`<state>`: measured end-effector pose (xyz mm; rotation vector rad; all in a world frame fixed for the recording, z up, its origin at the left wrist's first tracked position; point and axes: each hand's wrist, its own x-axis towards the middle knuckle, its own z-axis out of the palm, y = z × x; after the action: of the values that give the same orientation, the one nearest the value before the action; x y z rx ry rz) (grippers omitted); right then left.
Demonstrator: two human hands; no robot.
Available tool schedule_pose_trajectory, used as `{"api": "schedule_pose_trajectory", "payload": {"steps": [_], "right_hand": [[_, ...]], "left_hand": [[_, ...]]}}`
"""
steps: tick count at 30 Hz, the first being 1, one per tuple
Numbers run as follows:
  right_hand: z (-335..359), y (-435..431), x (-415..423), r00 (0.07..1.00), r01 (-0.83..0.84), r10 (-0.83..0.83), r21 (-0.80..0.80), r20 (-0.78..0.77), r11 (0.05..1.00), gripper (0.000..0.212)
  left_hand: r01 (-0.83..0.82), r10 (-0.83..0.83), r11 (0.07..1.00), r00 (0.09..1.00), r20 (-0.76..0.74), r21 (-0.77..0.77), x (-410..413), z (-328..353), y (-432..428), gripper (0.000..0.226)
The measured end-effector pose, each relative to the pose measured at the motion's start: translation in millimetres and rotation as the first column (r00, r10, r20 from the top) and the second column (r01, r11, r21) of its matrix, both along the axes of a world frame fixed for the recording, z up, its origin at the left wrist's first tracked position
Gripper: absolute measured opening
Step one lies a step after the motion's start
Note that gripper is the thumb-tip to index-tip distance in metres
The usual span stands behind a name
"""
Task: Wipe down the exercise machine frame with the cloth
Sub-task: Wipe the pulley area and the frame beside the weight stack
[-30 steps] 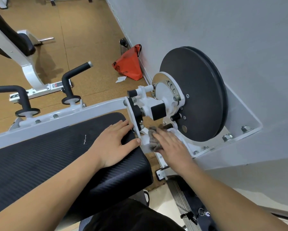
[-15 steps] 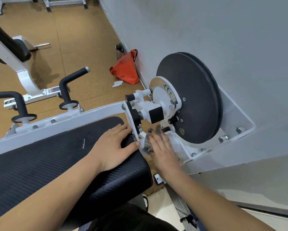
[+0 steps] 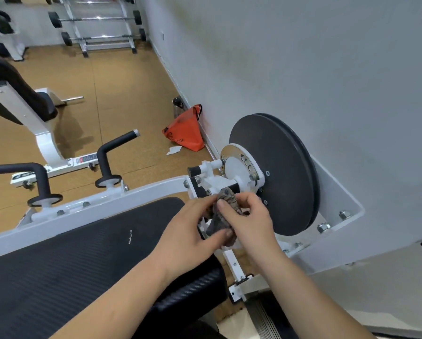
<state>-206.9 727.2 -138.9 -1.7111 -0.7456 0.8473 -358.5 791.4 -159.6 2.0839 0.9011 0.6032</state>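
Grey-brown and mottled, the cloth [image 3: 217, 222] sits bunched between both hands, just in front of the white hub of the frame [image 3: 131, 195] and beside the end of the black pad [image 3: 82, 253]. The left hand [image 3: 190, 231] reaches in across the pad's corner, forearm lying over the padding, fingers curled under the cloth's left side and thumb [image 3: 225, 233] pressed onto its lower fold, so it pinches the fabric. The right hand [image 3: 251, 223] comes up from the lower right, wrist bent inward, fingers curled round the upper part of the bundle with one fingertip laid on top of it. The cloth is crumpled into a loose wad: its top pokes out above the right hand, close against the black fittings on the hub, and its lower end hangs below the left thumb. Whether it touches the metal I cannot tell. Behind the hands stands the large black disc [image 3: 278, 172], bolted to a white bracket on the wall [image 3: 302, 57]. An orange bag [image 3: 188, 133] leans against the wall on the cork floor [image 3: 121, 94].
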Motion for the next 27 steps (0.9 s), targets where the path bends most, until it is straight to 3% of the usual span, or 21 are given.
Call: {"api": "schedule_pose_trajectory", "payload": {"steps": [3,5,7,9,13,14,16,19,20,22,27], "right_hand": [[28,6,3,0.998,-0.016,0.014,-0.029,-0.058,0.999,0.024],[39,12,15,0.994,-0.065,0.069,-0.051,0.087,0.997,0.034],[42,20,28,0.938,-0.036,0.040,-0.017,0.344,0.999,0.024],[43,32,41,0.807,0.022,-0.056,0.064,0.588,0.998,0.014],[43,60,76,0.377,0.008,-0.162,0.172,0.912,0.985,0.028],[44,67,85,0.315,0.034,-0.122,0.117,0.941,0.993,0.039],[42,78,94,0.298,0.132,0.008,-0.050,0.955,0.990,0.067],[28,81,102,0.226,0.217,0.105,-0.155,0.968,0.964,0.096],[23,80,104,0.178,0.225,0.107,-0.146,0.978,0.963,0.099],[18,78,107,0.110,0.233,0.085,-0.109,0.990,0.966,0.099],[12,81,108,0.029,0.244,0.026,-0.033,0.999,0.969,0.096]], "left_hand": [[-0.032,0.036,0.999,0.993,0.115,-0.037,23,9,3,0.060],[-0.056,0.066,0.996,0.984,0.168,-0.062,28,13,10,0.063],[-0.048,0.057,0.998,0.979,0.194,-0.050,32,22,23,0.060],[-0.060,0.056,0.998,0.989,0.136,0.025,36,33,41,0.055],[-0.018,0.039,0.971,0.996,-0.080,0.239,51,50,89,0.042],[0.010,0.039,0.956,0.987,-0.158,0.294,57,50,99,0.037],[0.119,-0.001,0.932,0.946,-0.326,0.341,69,44,113,0.030],[0.357,-0.221,0.923,0.795,-0.565,0.142,82,19,114,0.046],[0.407,-0.277,0.911,0.727,-0.628,0.069,82,11,107,0.057],[0.434,-0.270,0.898,0.669,-0.693,0.068,76,3,91,0.069],[0.387,-0.129,0.892,0.715,-0.687,0.235,71,-12,76,0.073]]}}
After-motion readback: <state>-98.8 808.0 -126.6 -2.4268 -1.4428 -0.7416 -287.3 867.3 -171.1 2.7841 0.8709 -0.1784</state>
